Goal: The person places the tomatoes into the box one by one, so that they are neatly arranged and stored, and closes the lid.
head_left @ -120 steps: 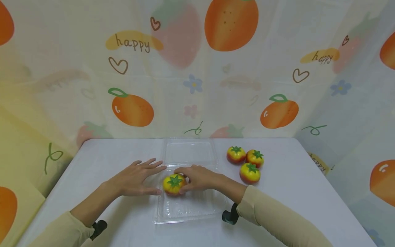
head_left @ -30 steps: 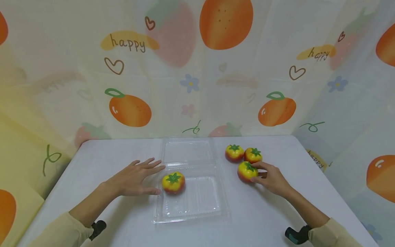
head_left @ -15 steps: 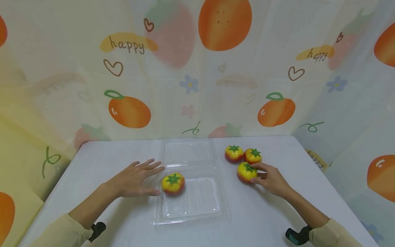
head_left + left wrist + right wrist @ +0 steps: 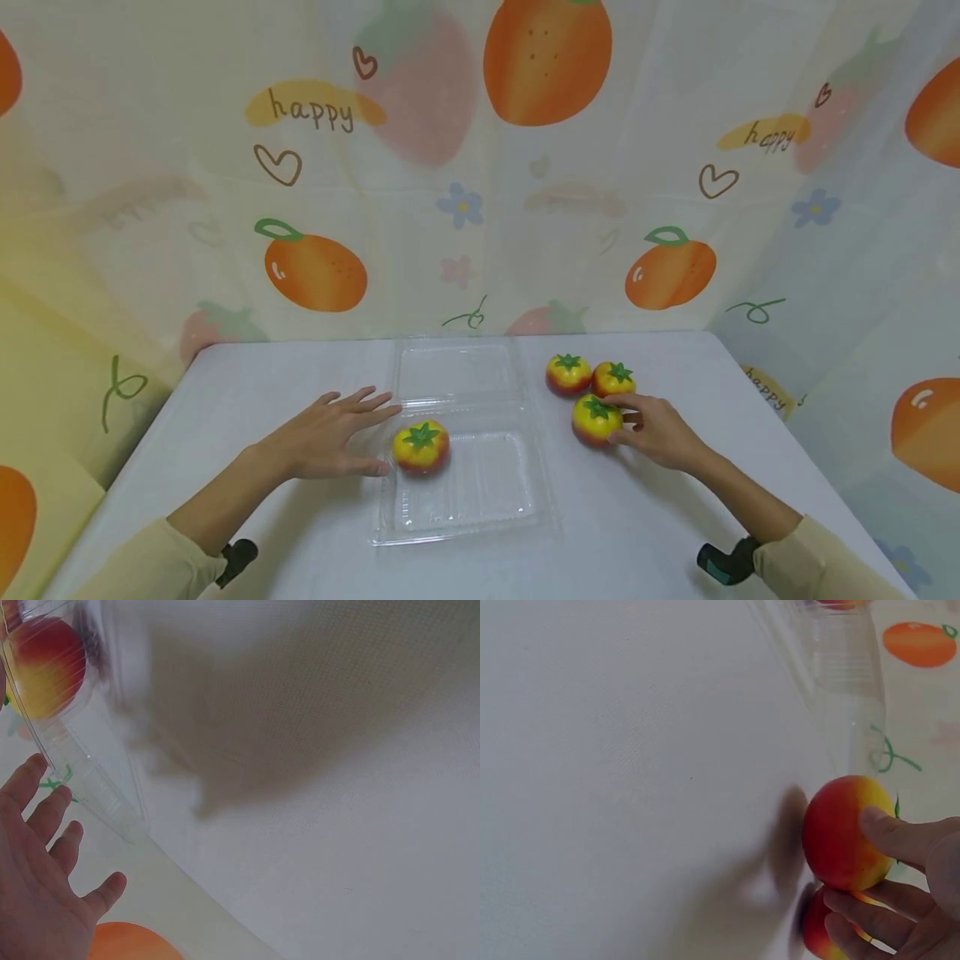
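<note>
My right hand (image 4: 660, 429) pinches a red-and-yellow toy tomato (image 4: 595, 421) between thumb and fingers, from its right side. In the right wrist view the thumb lies across this tomato (image 4: 844, 832), with fingers below it. Another toy tomato (image 4: 421, 447) sits at the left of a clear plastic clamshell box (image 4: 480, 521), whose lid is folded back. My left hand (image 4: 330, 437) is spread, its fingertips at the box's left edge and holding nothing. The left wrist view shows those spread fingers (image 4: 52, 814) near the clear box wall.
Two more toy tomatoes, one on the left (image 4: 567, 375) and one on the right (image 4: 613, 379), stand just behind the pinched one. A white-covered table (image 4: 300, 542) carries everything. Behind hangs a fruit-patterned curtain (image 4: 420, 275).
Four seconds ago my right hand was at the tomato in the box; it has let go and moved right to another tomato. That tomato has since shifted slightly left. The left hand stays put.
</note>
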Available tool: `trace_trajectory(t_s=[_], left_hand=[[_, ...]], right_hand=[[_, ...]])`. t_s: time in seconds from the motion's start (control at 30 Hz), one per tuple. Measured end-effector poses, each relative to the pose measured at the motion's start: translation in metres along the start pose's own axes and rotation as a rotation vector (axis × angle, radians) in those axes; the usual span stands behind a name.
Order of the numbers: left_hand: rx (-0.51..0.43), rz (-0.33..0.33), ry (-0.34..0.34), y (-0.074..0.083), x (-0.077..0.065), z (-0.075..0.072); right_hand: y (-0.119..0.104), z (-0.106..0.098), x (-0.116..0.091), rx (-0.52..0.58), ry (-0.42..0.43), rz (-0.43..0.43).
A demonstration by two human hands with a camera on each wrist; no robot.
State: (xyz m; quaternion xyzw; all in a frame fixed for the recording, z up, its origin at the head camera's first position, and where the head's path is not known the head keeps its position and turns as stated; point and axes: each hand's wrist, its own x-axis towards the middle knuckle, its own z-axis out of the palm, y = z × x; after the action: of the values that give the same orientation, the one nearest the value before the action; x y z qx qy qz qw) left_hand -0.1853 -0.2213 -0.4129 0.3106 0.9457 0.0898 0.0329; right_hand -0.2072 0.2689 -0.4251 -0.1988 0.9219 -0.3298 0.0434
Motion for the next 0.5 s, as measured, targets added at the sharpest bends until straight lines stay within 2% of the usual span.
trace_trajectory(t_s=[0.3,0.5], left_hand=[[0.003,0.005,0.009,0.0,0.0,0.0],[0.004,0.004,0.007,0.0,0.0,0.0]], right_hand=[[-0.014,-0.007,0.006,-0.057,-0.013,-0.07],[-0.033,-0.01,0.011,-0.098,0.007,-0.115]])
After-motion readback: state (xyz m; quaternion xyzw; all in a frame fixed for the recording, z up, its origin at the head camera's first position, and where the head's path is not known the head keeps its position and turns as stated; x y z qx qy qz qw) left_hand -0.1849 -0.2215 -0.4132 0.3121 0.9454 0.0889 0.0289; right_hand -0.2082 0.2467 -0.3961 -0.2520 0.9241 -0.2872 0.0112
